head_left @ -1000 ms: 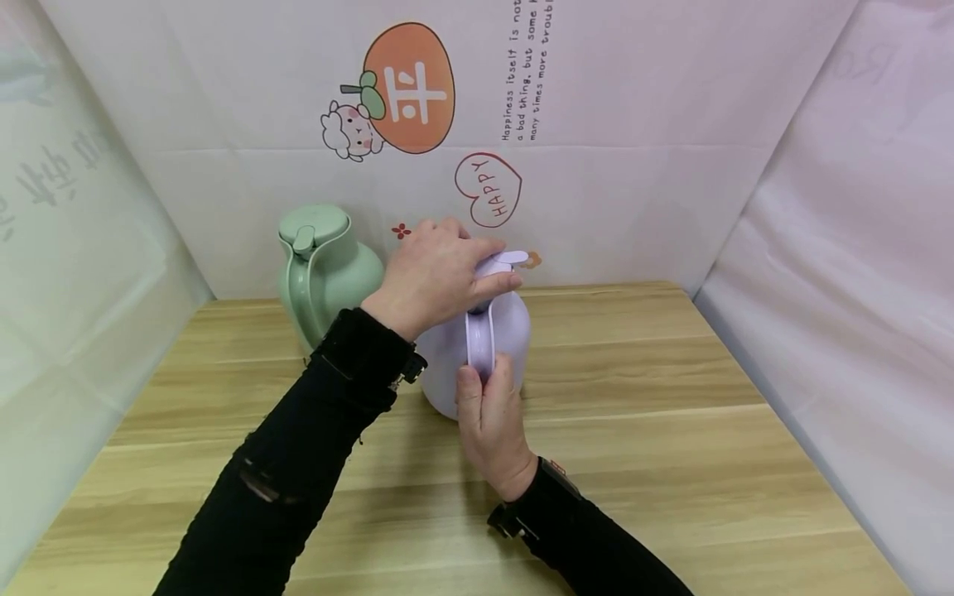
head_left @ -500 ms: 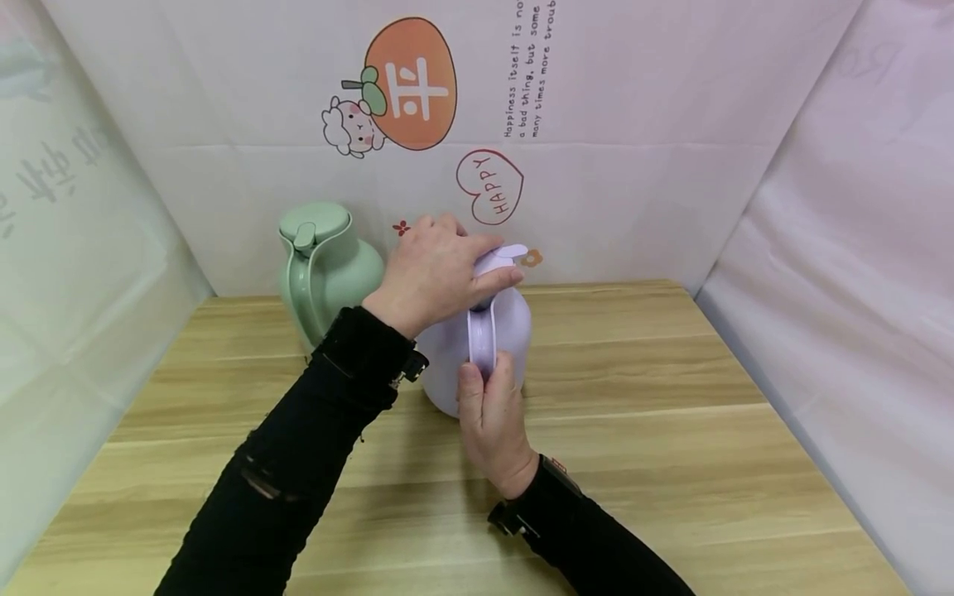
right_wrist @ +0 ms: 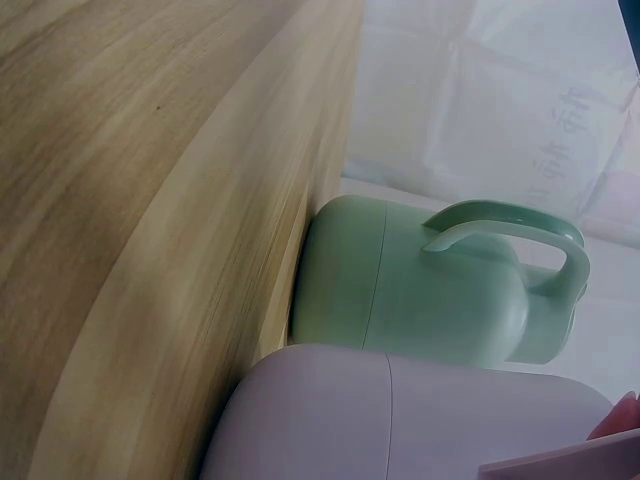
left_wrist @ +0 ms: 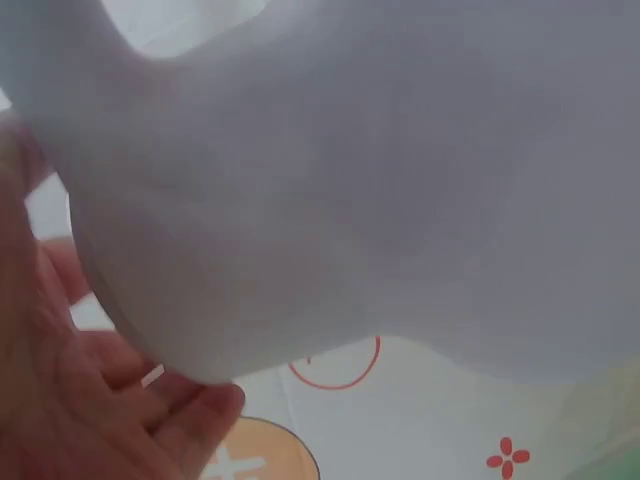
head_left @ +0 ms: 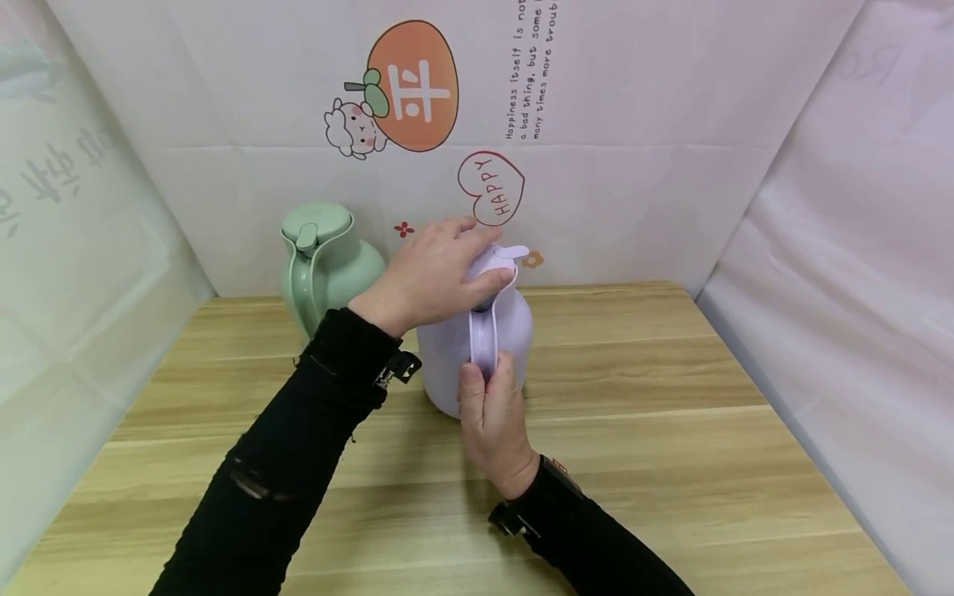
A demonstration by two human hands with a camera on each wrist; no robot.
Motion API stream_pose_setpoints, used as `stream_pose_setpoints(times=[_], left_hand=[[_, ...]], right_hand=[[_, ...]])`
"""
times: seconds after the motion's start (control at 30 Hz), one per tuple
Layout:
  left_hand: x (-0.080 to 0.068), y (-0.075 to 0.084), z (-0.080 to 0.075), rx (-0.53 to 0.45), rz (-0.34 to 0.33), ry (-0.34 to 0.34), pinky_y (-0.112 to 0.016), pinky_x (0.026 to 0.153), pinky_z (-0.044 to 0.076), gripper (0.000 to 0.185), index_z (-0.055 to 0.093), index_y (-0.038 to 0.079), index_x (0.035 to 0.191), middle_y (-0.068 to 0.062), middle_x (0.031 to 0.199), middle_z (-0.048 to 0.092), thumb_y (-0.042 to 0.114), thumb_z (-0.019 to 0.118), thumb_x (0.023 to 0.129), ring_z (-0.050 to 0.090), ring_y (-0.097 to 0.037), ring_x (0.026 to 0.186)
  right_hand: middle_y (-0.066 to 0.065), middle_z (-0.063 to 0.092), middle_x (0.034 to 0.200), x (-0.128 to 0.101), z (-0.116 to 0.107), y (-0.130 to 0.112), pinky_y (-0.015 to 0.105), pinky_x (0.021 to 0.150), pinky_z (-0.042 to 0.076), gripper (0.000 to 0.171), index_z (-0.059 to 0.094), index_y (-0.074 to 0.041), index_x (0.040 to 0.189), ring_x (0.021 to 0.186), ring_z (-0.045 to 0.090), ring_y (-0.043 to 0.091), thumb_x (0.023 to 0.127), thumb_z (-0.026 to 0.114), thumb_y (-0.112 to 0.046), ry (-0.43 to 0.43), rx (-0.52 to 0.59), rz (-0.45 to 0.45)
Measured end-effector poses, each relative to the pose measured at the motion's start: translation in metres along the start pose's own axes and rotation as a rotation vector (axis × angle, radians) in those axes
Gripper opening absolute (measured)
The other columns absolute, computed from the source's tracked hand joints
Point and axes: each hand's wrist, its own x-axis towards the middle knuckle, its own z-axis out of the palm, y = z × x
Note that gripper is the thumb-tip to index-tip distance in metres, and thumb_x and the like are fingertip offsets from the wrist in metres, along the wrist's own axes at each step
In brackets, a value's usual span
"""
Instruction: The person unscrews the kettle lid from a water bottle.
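A lavender vacuum jug [head_left: 514, 323] stands upright on the table, its handle [head_left: 483, 343] facing the person. My left hand [head_left: 425, 277] lies over the jug's lid [head_left: 492, 260], thumb stretched along the near side and fingers reaching across the top. The left wrist view shows those fingers [left_wrist: 190, 420] loosely bent beside the top of the jug [left_wrist: 300, 200]. Lower down, my right hand [head_left: 493, 426] grips the handle, thumb up. In the right wrist view the lavender jug's side [right_wrist: 310, 420] fills the bottom.
A green vacuum jug [head_left: 350, 277] of the same shape stands to the left, close to the lavender one. Behind both, a printed white cloth [head_left: 633, 165] hangs at the back of the wooden table [head_left: 656, 463]. More white cloth [head_left: 857, 248] hangs at the sides.
My left hand has shifted slightly left and its fingers have spread and lifted, so more of the lid shows. The right hand and both jugs have stayed in place.
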Motion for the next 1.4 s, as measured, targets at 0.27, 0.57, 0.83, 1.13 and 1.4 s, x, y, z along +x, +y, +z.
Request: stream_pose_setpoints(times=[0.27, 0.57, 0.83, 1.13, 1.4], left_hand=[[-0.0061, -0.0053, -0.0056, -0.045, 0.111, -0.045, -0.050, 0.120, 0.036, 0.053, 0.053, 0.022, 0.154, -0.015, 0.161, 0.045, 0.037, 0.049, 0.103, 0.045, -0.033, 0.148], [-0.0058, -0.0072, -0.0063, -0.029, 0.146, -0.074, -0.045, 0.113, 0.044, 0.049, 0.059, 0.021, 0.149, -0.009, 0.154, 0.054, 0.035, 0.047, 0.104, 0.054, -0.027, 0.138], [-0.0068, -0.0030, -0.0101, 0.009, 0.136, -0.070, -0.047, 0.105, 0.049, 0.044, 0.062, 0.025, 0.147, -0.010, 0.150, 0.058, 0.039, 0.051, 0.107, 0.061, -0.030, 0.129], [-0.0066, 0.0006, -0.0094, 0.066, 0.122, -0.041, -0.047, 0.106, 0.049, 0.043, 0.063, 0.026, 0.146, -0.010, 0.144, 0.064, 0.042, 0.053, 0.107, 0.063, -0.028, 0.128], [-0.0062, 0.0027, -0.0068, 0.099, 0.084, -0.008, -0.047, 0.102, 0.051, 0.047, 0.065, 0.027, 0.144, -0.012, 0.139, 0.066, 0.048, 0.058, 0.104, 0.065, -0.031, 0.123]], right_hand=[[0.003, 0.055, 0.075, -0.0001, 0.0007, 0.0008, 0.027, 0.062, 0.046, 0.029, 0.047, 0.000, 0.111, 0.066, 0.055, 0.014, 0.113, 0.042, -0.028, -0.007, 0.004, -0.010], [0.003, 0.055, 0.076, 0.0009, 0.0017, 0.0009, 0.028, 0.062, 0.046, 0.030, 0.046, 0.001, 0.112, 0.066, 0.055, 0.014, 0.113, 0.042, -0.028, -0.004, 0.008, -0.008], [0.004, 0.055, 0.075, 0.0017, 0.0018, 0.0019, 0.028, 0.062, 0.046, 0.032, 0.047, 0.001, 0.112, 0.065, 0.055, 0.015, 0.114, 0.040, -0.030, 0.008, -0.004, -0.031], [0.004, 0.054, 0.075, 0.0008, 0.0024, 0.0023, 0.026, 0.061, 0.045, 0.031, 0.047, 0.001, 0.111, 0.064, 0.054, 0.015, 0.114, 0.040, -0.029, 0.004, 0.007, -0.034], [0.005, 0.055, 0.075, 0.0002, 0.0028, 0.0021, 0.027, 0.062, 0.046, 0.028, 0.047, 0.001, 0.113, 0.066, 0.055, 0.015, 0.113, 0.042, -0.027, 0.000, 0.011, -0.017]])
